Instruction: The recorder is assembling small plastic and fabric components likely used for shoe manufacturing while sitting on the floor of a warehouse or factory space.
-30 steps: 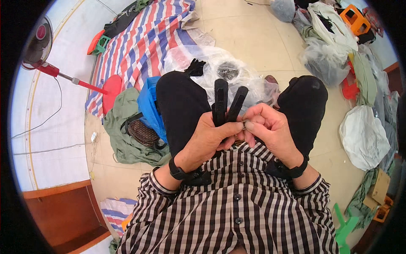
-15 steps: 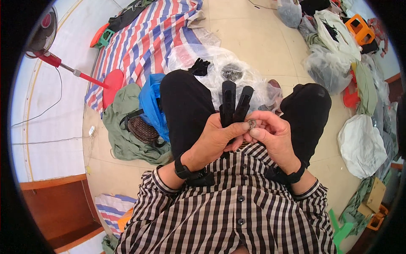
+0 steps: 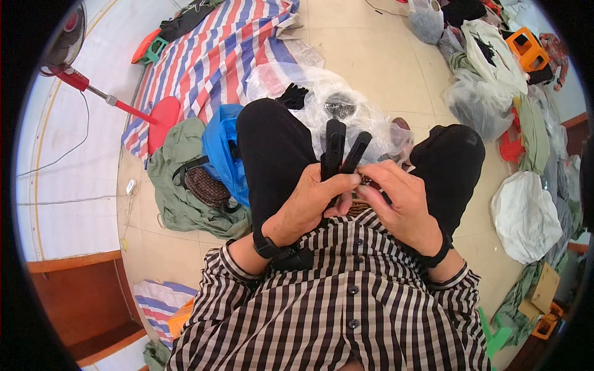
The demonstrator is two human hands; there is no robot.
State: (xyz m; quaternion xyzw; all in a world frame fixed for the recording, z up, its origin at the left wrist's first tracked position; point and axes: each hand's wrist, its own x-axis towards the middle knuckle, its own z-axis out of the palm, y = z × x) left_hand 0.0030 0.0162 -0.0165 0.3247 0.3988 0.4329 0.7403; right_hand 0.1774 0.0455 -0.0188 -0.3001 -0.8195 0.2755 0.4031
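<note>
Over my lap my left hand (image 3: 312, 201) is closed around two long, flat black strips (image 3: 334, 147) with rounded ends, like strap ends or handles. They stick up past the fingers, away from me, and spread slightly apart. Close against its thumb, my right hand (image 3: 399, 196) pinches a small dark, partly shiny piece (image 3: 365, 180); the fingers hide most of it, so I cannot tell its kind. Below the hands a bit of brown woven wicker (image 3: 357, 208) shows between my legs.
Clear plastic sheeting (image 3: 337, 80) with a black glove (image 3: 292, 96) on it lies beyond my knees. To the left are a blue bag (image 3: 226, 142), green cloth (image 3: 170, 179) and a red-based fan (image 3: 164, 123). Plastic bags (image 3: 479, 105) and a white sack (image 3: 526, 216) line the right side.
My right hand has turned more palm-down, its fingers now covering the small metal ring seen before. The right-hand black strip sits slightly lower.
</note>
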